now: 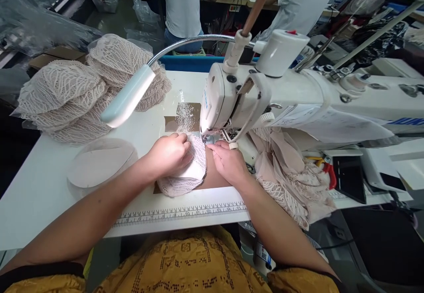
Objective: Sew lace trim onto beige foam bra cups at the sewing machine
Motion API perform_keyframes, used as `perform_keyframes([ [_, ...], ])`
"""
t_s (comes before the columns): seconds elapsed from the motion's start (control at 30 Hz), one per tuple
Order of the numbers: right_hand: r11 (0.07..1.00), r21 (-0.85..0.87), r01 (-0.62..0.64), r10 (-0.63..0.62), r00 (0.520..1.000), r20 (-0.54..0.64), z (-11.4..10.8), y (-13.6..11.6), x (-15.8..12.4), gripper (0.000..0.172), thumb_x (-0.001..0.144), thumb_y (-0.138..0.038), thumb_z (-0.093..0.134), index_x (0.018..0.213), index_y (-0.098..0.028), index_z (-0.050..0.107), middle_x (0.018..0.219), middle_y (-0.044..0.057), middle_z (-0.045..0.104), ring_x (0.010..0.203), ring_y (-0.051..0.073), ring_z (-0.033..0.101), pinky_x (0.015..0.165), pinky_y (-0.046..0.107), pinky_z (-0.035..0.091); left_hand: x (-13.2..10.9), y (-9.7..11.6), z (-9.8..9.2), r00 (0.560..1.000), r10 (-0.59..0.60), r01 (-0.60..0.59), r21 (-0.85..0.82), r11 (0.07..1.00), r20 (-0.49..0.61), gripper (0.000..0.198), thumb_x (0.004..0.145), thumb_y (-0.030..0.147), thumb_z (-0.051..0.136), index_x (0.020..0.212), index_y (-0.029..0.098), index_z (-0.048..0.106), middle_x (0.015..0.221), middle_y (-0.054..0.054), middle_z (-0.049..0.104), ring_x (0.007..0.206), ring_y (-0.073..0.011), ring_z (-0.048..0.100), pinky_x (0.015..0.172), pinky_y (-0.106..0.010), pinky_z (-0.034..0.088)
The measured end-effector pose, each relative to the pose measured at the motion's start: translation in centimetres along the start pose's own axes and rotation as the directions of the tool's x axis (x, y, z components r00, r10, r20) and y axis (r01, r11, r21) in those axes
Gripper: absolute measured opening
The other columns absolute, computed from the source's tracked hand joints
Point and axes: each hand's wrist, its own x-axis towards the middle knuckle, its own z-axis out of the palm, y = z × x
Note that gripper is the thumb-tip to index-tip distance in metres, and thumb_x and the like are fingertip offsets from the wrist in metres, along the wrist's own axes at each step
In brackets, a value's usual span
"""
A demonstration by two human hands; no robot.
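Note:
A rounded lace fabric piece (198, 162) in pale pink, with a smooth white layer on it, lies under the needle end of a white sewing machine (215, 98). My left hand (170, 154) is closed, fingers curled on the left part of this piece. At its right edge, close beside the presser foot (204, 138), is my right hand (228, 162), its thumb and forefinger drawn together. Whatever is between those fingertips is too small to make out. Brown sheet material (215, 176) shows beneath both hands.
Stacked lace pieces (62, 94) fill the table's back left, near smooth oval pieces (99, 165). A lamp (129, 96) arches over the table. Lace fabric (291, 173) heaps at right, by red-handled scissors (329, 176). A ruler strip (182, 213) lines the front edge. Two people sit beyond.

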Motion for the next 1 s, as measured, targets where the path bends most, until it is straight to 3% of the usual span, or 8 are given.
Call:
perform_keyframes([
  [0.1, 1.000, 0.005, -0.003, 0.003, 1.000, -0.001, 0.0, 0.1, 0.0, 0.041, 0.088, -0.011, 0.042, 0.116, -0.022, 0.070, 0.105, 0.008, 0.069, 0.089, 0.021, 0.063, 0.078, 0.031, 0.048, 0.0, 0.7, 0.5, 0.997, 0.029, -0.029, 0.001, 1.000, -0.066, 0.036, 0.097, 0.029, 0.040, 0.094, 0.007, 0.069, 0.092, -0.016, 0.064, 0.082, -0.0269, 0.058, 0.070, -0.040, 0.045],
  [0.2, 1.000, 0.017, -0.004, 0.005, 1.000, -0.008, 0.1, 0.2, 0.0, 0.042, 0.088, -0.010, 0.042, 0.118, -0.020, 0.069, 0.106, 0.008, 0.070, 0.092, 0.021, 0.063, 0.080, 0.031, 0.048, 0.1, 1.1, 1.2, 0.988, 0.099, -0.105, -0.042, 0.994, -0.117, 0.032, 0.095, 0.021, 0.042, 0.106, 0.007, 0.068, 0.107, -0.017, 0.065, 0.092, -0.0271, 0.058, 0.075, -0.039, 0.046],
  [0.33, 1.000, 0.023, -0.010, 0.011, 1.000, -0.020, 0.0, 0.1, -0.2, 0.041, 0.088, -0.010, 0.042, 0.118, -0.018, 0.068, 0.107, 0.009, 0.070, 0.096, 0.022, 0.063, 0.084, 0.032, 0.049, -0.1, 1.1, 1.3, 0.978, 0.181, -0.191, -0.095, 0.977, -0.101, 0.036, 0.089, 0.014, 0.046, 0.120, 0.009, 0.064, 0.125, -0.015, 0.061, 0.100, -0.0274, 0.056, 0.078, -0.039, 0.046],
  [0.5, 0.999, 0.042, 0.014, -0.014, 1.000, -0.018, -0.1, -0.2, -0.4, 0.038, 0.089, -0.012, 0.043, 0.117, -0.020, 0.069, 0.112, 0.008, 0.069, 0.092, 0.021, 0.063, 0.078, 0.031, 0.047, -0.4, 0.9, 0.9, 0.986, 0.164, -0.166, -0.068, 0.984, -0.044, 0.039, 0.086, 0.011, 0.046, 0.120, 0.010, 0.065, 0.128, -0.014, 0.061, 0.094, -0.0263, 0.056, 0.077, -0.039, 0.045],
  [0.73, 0.990, -0.062, 0.126, -0.124, 0.992, 0.031, 0.1, -0.3, -0.6, 0.034, 0.092, -0.015, 0.044, 0.115, -0.021, 0.069, 0.097, 0.007, 0.067, 0.082, 0.020, 0.057, 0.070, 0.031, 0.040, -0.2, 0.9, 1.8, 0.976, 0.204, -0.213, -0.119, 0.970, -0.079, 0.045, 0.088, 0.014, 0.045, 0.130, 0.008, 0.059, 0.136, -0.015, 0.057, 0.104, -0.0282, 0.054, 0.082, -0.039, 0.046],
  [1.0, 0.994, -0.083, 0.071, -0.068, 0.997, 0.046, 0.3, -0.6, -0.4, 0.038, 0.094, -0.016, 0.040, 0.122, -0.020, 0.066, 0.104, 0.008, 0.068, 0.087, 0.021, 0.056, 0.074, 0.032, 0.040, 0.3, 0.3, 2.4, 0.976, 0.201, -0.211, -0.151, 0.966, -0.080, 0.056, 0.081, 0.016, 0.053, 0.136, 0.007, 0.054, 0.141, -0.016, 0.053, 0.106, -0.0299, 0.052, 0.087, -0.042, 0.046],
])
